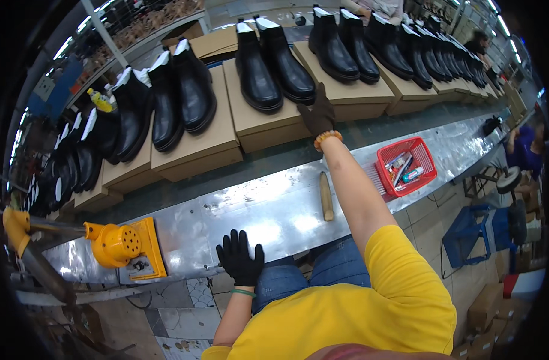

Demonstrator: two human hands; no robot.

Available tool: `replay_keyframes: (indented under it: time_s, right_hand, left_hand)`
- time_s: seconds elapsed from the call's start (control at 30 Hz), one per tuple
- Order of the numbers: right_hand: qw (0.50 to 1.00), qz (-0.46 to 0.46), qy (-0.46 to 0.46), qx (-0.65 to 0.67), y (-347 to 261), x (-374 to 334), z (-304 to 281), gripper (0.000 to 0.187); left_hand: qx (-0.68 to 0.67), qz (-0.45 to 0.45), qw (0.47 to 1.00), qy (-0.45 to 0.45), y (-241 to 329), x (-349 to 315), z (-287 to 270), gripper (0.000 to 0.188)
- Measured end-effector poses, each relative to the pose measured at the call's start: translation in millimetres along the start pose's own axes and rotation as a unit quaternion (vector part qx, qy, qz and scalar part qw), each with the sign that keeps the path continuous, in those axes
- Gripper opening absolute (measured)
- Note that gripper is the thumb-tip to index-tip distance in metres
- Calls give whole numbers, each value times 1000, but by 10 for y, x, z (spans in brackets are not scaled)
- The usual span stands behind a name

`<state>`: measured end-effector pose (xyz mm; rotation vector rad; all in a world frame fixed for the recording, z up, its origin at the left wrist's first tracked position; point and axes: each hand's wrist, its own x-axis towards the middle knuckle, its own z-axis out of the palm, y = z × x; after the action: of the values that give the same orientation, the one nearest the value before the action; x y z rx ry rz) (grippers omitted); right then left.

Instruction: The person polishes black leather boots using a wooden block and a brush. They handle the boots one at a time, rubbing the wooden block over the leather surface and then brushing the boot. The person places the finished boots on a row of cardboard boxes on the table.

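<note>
My left hand [240, 258], in a black glove, lies with fingers spread at the near edge of the metal bench [226, 210], holding nothing. My right arm stretches forward. In a dark brown glove, my right hand [318, 114] has its fingers apart by the corner of a cardboard box [268, 129], just beside the toe of a black ankle boot [289, 72]. I cannot tell whether it touches the boot. That boot's mate [256, 75] stands to its left on the same box, white paper showing at its top.
More black boots [193, 90] stand in pairs on cardboard boxes along the far side. On the bench are a wooden stick [326, 198], a red basket [432, 157] holding tubes, and a yellow machine [121, 245] at left. A blue stool [466, 234] stands at right.
</note>
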<state>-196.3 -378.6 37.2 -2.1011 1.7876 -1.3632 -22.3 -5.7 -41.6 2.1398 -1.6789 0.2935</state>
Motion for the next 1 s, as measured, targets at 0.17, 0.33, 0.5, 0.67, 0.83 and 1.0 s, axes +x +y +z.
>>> replay_keyframes:
  time_s: [0.17,0.33,0.5,0.67,0.83,1.0]
  right_hand:
    - [959,96,-160,214,-577,-728,-361,85]
    - [882,-129,-430,143,-845,-1951,-566,76]
    - [893,-294,-340,6,-715,-2651,-605,59]
    - [891,-283,-355,-2,-755,-2671,-645,53]
    - [893,-286,-348,-2,-742,-2677,-664,51]
    - [896,-274,-349,-2,-734,-2703,-710,51]
  left_hand:
    - [3,-5,1000,10,-51,-47,2,52]
    - [12,-15,1000,-18,-42,-21,-49,55]
    - [29,-15,995,-93,-73,32,-27,64]
    - [43,-18,993,-109,-129,90,-21,68]
    - [43,-22,994,-102,-185,200,45,68]
    - [35,-30,994,-94,-243,330,64,67]
